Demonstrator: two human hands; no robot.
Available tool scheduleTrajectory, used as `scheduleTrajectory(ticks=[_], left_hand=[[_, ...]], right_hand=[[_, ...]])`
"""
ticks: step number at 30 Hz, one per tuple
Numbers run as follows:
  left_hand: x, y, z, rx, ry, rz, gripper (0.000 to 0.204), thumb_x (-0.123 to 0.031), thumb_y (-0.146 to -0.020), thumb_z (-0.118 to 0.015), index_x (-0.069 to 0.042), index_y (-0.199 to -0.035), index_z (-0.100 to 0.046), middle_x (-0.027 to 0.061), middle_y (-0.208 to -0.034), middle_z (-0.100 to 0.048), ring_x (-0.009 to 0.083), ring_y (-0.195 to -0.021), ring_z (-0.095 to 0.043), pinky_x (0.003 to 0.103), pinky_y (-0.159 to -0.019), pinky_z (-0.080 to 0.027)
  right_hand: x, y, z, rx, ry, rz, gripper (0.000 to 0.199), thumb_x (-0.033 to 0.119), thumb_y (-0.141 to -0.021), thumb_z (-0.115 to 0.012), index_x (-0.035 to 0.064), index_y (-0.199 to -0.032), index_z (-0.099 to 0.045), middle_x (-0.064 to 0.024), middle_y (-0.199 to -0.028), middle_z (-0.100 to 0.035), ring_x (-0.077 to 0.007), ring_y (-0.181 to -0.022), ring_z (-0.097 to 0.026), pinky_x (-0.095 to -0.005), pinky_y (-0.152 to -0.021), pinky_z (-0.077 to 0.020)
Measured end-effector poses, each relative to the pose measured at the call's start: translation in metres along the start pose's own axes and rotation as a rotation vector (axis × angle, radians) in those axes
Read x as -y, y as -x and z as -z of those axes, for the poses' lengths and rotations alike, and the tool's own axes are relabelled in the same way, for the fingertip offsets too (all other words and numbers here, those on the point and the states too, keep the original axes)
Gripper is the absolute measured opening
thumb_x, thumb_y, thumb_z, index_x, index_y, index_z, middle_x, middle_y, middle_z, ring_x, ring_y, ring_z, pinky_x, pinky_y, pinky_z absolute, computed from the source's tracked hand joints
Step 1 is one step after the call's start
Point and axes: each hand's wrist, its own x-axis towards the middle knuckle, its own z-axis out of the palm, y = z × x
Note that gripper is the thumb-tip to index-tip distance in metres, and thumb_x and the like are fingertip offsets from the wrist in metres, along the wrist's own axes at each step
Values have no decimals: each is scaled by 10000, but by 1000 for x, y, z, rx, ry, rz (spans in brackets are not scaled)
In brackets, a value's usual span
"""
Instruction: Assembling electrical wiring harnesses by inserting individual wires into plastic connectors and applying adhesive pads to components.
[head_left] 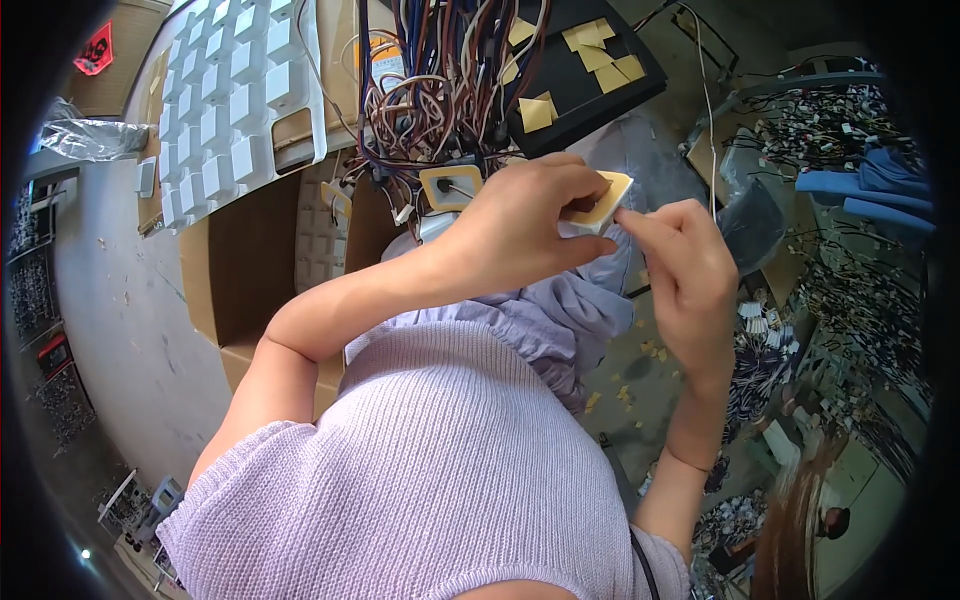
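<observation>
My left hand [530, 215] holds a small white square part [622, 203] with a yellow face, fingers and thumb wrapped round it. Close by on the right, my right hand [690, 262] has its fingers curled together, the fingertips at the part's edge. Whatever is pinched between them is too small to make out. Beneath my left wrist lies another white square part with a yellow frame-shaped face [450, 187] and a dark wire end in its middle. A dense bundle of brown, white and dark wires [440, 100] hangs beyond my hands.
A tray of white square blocks [235, 90] stands at the far left, above an open cardboard box [245, 265]. Yellow paper squares [590, 45] lie on a black panel [640, 75]. To the right are a blue cloth [875, 190] and heaps of wires [850, 290].
</observation>
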Motion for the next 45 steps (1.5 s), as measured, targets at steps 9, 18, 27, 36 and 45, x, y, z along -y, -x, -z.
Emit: scheduleTrajectory(ticks=[9,18,27,36,45], left_hand=[[12,-3,-14,-121,-137,-92,332,-191,-703,-772,-3,-852,-543,122,-843,-541,321,-723,-564,395,-627,-444],[12,-4,-19,-128,-64,-54,307,-164,-710,-768,1,-823,-534,117,-801,-509,308,-686,-529,393,-596,-424],[22,3,-13,113,221,-153,312,21,-835,-554,35,-1146,-546,165,-1033,-542,243,-815,-607,320,-710,-500],[6,-10,-19,-47,-67,-292,114,-29,-756,-661,-7,-867,-650,106,-826,-582,307,-765,-575,387,-665,-472],[-5,-17,0,25,131,-73,82,-33,-878,-631,-5,-939,-678,35,-768,-517,96,-664,-492,237,-581,-394]], right_hand=[[-2,-4,-10,-52,182,-9,186,-54,-764,-624,40,-923,-605,-92,-858,-566,-278,-790,-581,-372,-671,-472],[-7,1,-15,-110,7,-185,129,-18,-813,-628,34,-929,-603,-83,-815,-543,-227,-689,-564,-331,-598,-450],[-21,20,-17,-189,-395,-441,214,-63,-785,-661,13,-973,-591,-60,-869,-611,-138,-761,-631,-265,-652,-515],[-3,3,-24,46,-54,-32,837,127,-678,-785,56,-1402,-372,-149,-1311,-489,-324,-1151,-520,-407,-976,-422],[-14,14,14,-21,-154,-187,844,312,-704,-810,69,-1391,-384,-110,-1228,-584,-258,-1177,-535,-467,-1077,-283]])
